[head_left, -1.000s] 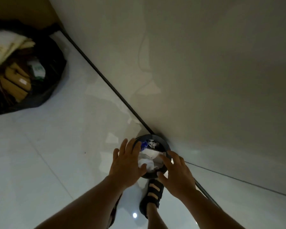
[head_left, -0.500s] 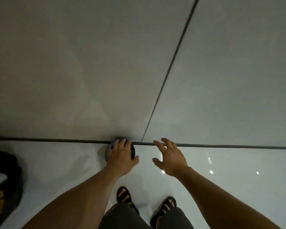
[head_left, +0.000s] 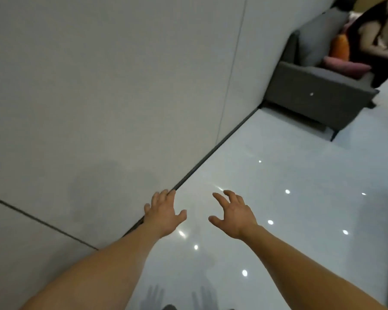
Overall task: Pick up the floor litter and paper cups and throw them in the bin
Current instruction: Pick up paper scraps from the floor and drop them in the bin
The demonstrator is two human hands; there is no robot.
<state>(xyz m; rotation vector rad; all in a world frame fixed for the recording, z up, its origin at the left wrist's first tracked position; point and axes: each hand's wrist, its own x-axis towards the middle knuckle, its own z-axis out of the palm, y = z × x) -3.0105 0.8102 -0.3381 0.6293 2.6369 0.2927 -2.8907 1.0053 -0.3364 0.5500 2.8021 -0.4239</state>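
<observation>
Both my hands are held out in front of me over the glossy white floor (head_left: 278,220). My left hand (head_left: 164,213) is empty, fingers spread, near the dark strip where the wall meets the floor. My right hand (head_left: 235,213) is empty too, fingers loosely bent and apart. No bin, litter or paper cup shows in this view.
A pale grey wall (head_left: 99,86) fills the left and top. A dark grey sofa (head_left: 318,90) stands against it at the upper right, with orange and pink cushions (head_left: 343,57) and a person (head_left: 376,36) sitting on it.
My view has swung right, away from the bin; the bin and the black bag have left the frame. My left hand has come off the bin's rim, and the sofa has come into sight.
</observation>
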